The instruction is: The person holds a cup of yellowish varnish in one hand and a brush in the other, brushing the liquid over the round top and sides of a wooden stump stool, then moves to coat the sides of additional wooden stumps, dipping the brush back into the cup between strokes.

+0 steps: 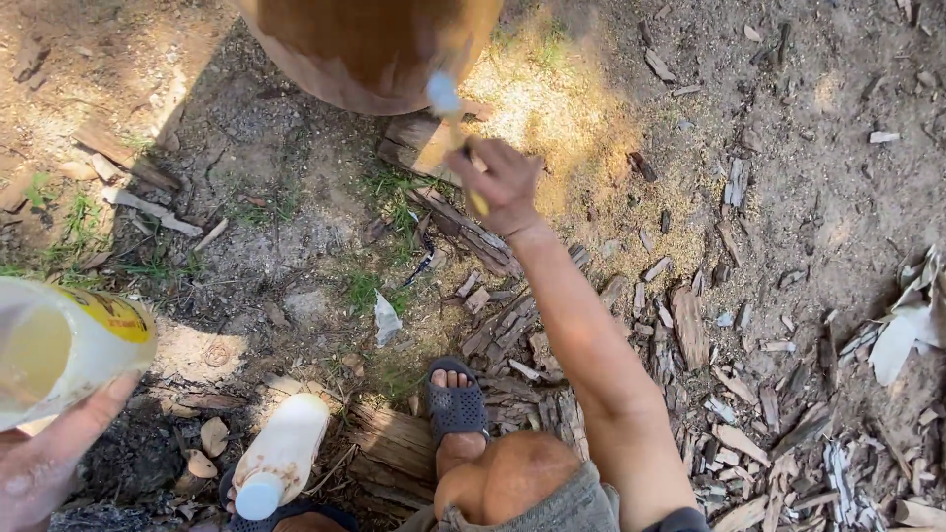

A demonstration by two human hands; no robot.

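At the left edge, the left hand wraps a tilted plastic jar of pale liquid; bottom centre-left, a white bottle lies on the ground; upper centre, the right hand grips a paintbrush whose tip touches a brown wooden block.

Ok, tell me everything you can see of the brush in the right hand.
The brush is a thin, pale wooden-looking stick with a blurred, light bluish-white tip. The right hand grips its lower part, fingers wrapped round it. It tilts up and away, its tip against the brown wood surface above.
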